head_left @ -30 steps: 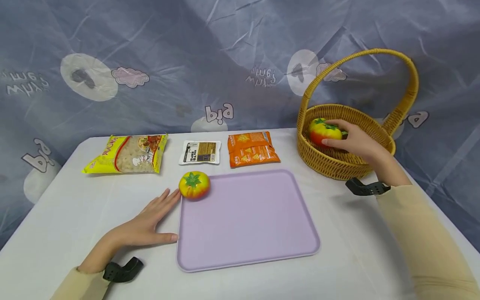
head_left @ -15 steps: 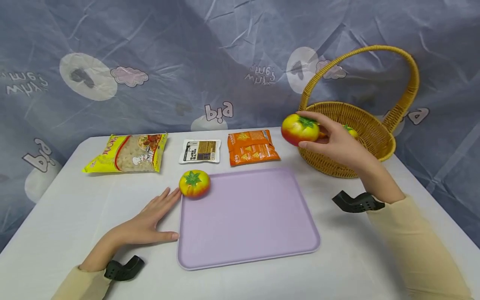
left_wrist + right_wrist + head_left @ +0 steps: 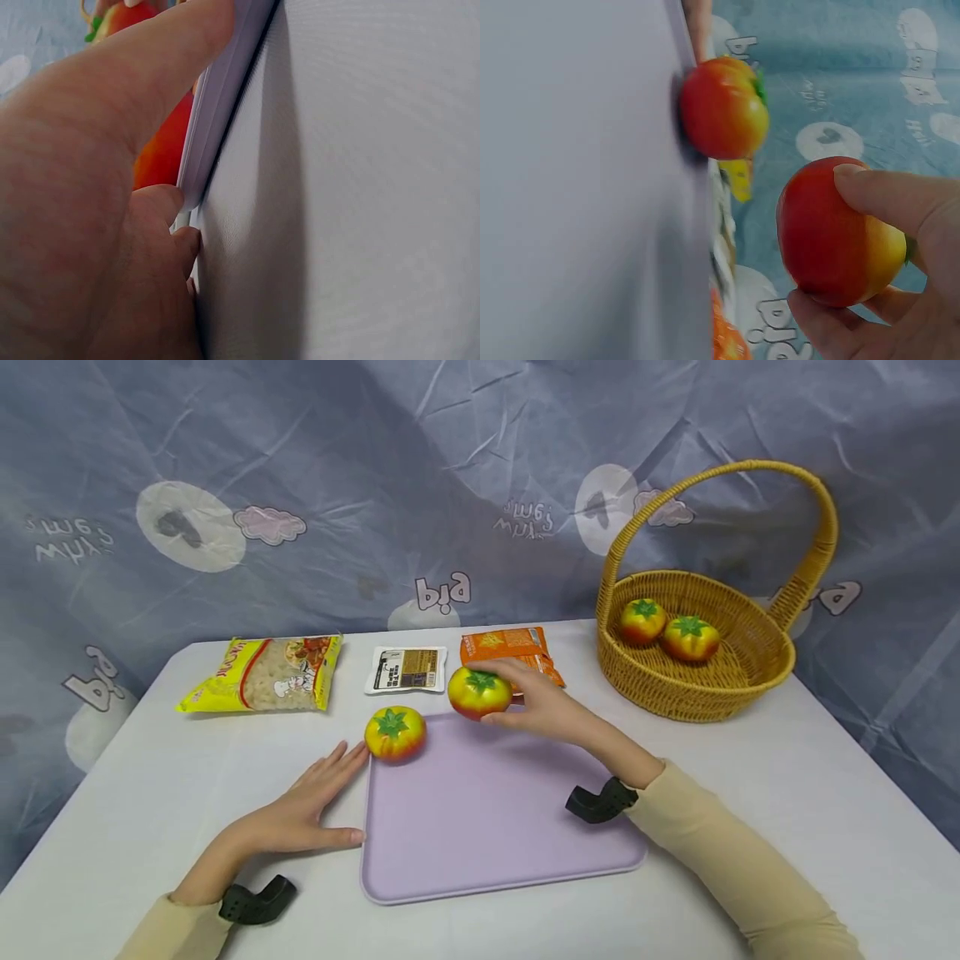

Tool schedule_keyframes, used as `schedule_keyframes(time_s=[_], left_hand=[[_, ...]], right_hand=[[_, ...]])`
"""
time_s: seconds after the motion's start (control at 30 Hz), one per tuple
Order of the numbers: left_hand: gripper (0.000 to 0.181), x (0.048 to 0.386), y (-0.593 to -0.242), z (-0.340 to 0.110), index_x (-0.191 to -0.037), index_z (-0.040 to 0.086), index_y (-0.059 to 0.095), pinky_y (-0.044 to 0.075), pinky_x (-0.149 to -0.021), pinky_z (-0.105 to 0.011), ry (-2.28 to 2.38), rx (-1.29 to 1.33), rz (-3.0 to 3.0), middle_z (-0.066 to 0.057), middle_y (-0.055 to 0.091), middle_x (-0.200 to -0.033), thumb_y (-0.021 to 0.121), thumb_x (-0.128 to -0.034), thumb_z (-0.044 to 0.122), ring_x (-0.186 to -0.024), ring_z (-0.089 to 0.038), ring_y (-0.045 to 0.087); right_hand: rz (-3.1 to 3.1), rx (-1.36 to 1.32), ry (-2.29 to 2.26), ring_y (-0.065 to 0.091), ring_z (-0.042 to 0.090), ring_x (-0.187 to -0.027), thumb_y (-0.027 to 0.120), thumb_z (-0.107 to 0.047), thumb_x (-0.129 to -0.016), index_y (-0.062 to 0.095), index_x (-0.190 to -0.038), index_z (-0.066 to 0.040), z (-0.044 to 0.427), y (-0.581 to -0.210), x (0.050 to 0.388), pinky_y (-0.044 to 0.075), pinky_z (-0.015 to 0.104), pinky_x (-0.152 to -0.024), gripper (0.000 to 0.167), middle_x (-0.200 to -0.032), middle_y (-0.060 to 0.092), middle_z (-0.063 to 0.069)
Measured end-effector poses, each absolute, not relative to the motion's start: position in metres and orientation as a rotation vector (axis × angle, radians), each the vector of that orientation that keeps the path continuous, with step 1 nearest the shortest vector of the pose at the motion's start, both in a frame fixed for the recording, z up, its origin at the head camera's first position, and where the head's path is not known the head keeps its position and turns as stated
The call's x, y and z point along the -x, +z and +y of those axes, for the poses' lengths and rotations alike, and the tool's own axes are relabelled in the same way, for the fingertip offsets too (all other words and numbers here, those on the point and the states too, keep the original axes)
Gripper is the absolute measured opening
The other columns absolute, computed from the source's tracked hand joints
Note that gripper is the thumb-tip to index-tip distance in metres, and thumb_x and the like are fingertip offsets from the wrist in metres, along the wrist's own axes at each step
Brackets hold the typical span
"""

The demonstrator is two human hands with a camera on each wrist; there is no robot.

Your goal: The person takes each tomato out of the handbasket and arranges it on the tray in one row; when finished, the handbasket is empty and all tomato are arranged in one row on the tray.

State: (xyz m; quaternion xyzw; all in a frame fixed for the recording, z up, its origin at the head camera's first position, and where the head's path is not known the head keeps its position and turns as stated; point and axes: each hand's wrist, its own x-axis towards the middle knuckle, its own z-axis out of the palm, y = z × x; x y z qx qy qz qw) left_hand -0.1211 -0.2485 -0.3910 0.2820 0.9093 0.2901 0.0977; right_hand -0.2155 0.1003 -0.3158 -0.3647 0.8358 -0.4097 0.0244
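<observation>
My right hand grips a red-and-yellow tomato with a green leafy top, held above the far edge of the lilac tray. In the right wrist view that tomato sits between thumb and fingers, apart from the tray. A second tomato rests in the tray's far left corner. Beside the tray's left edge, my left hand lies with fingers spread, its thumb and fingertips touching the rim. The left wrist view shows the thumb against the tray's side.
A wicker basket with a tall handle stands at the back right, holding two more tomatoes. Along the back lie a yellow bag, a small white packet and an orange packet, partly hidden by my right hand.
My right hand has lifted a tomato out of the basket and carried it left over the tray. The left hand keeps its place at the tray's edge.
</observation>
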Motion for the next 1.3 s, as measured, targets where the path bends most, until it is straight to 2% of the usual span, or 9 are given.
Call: schedule_keyframes(time_s=[0.2, 0.33, 0.63, 0.8, 1.0, 1.3], left_hand=[[0.099, 0.121, -0.391, -0.247, -0.151, 0.012, 0.014, 0.003, -0.104, -0.061, 0.872, -0.838, 2.697, -0.012, 0.01, -0.155, 0.07, -0.0784, 0.048, -0.139, -0.035, -0.003], [0.099, 0.122, -0.392, -0.248, -0.151, 0.012, 0.014, 0.003, -0.104, -0.061, 0.865, -0.838, 2.705, -0.011, 0.01, -0.155, 0.07, -0.0779, 0.049, -0.139, -0.035, -0.003], [0.097, 0.122, -0.393, -0.248, -0.151, 0.012, 0.015, 0.005, -0.103, -0.062, 0.864, -0.885, 2.717, -0.013, 0.011, -0.154, 0.07, -0.0792, 0.048, -0.138, -0.036, -0.002], [0.097, 0.122, -0.393, -0.248, -0.151, 0.012, 0.015, 0.005, -0.103, -0.062, 0.86, -0.887, 2.723, -0.012, 0.011, -0.154, 0.07, -0.0792, 0.048, -0.138, -0.037, -0.001], [0.097, 0.122, -0.391, -0.248, -0.151, 0.012, 0.016, 0.005, -0.103, -0.062, 0.868, -0.882, 2.728, -0.012, 0.012, -0.154, 0.07, -0.079, 0.048, -0.138, -0.037, -0.001], [0.096, 0.121, -0.39, -0.247, -0.151, 0.011, 0.016, 0.006, -0.103, -0.062, 0.87, -0.901, 2.723, -0.014, 0.013, -0.154, 0.07, -0.0794, 0.047, -0.138, -0.039, 0.0]], right_hand=[[2.563, 1.138, -1.197, 0.044, 0.02, -0.117, 0.076, -0.014, -0.079, 0.049, -0.136, -0.019, 0.086, -0.339, 0.215, 0.044, 0.033, -0.091, 0.063, -0.132, 0.046, 0.007], [2.513, 1.164, -1.195, 0.045, 0.019, -0.115, 0.075, -0.013, -0.08, 0.049, -0.136, -0.018, 0.082, -0.348, 0.216, 0.045, 0.028, -0.089, 0.062, -0.131, 0.045, 0.007], [2.537, 1.243, -1.142, 0.034, 0.023, -0.129, 0.075, -0.017, -0.081, 0.05, -0.135, -0.017, 0.081, -0.363, 0.216, 0.03, 0.04, -0.104, 0.06, -0.136, 0.044, 0.005], [2.527, 1.263, -1.156, 0.034, 0.021, -0.129, 0.075, -0.017, -0.081, 0.049, -0.136, -0.017, 0.079, -0.366, 0.216, 0.027, 0.039, -0.105, 0.061, -0.136, 0.044, 0.004], [2.534, 1.257, -1.199, 0.037, 0.02, -0.126, 0.076, -0.017, -0.08, 0.047, -0.138, -0.017, 0.076, -0.367, 0.216, 0.03, 0.041, -0.103, 0.064, -0.137, 0.044, 0.004], [2.56, 1.221, -1.158, 0.032, 0.025, -0.131, 0.077, -0.019, -0.079, 0.044, -0.14, -0.015, 0.077, -0.367, 0.213, 0.027, 0.047, -0.104, 0.069, -0.142, 0.039, 0.008]])
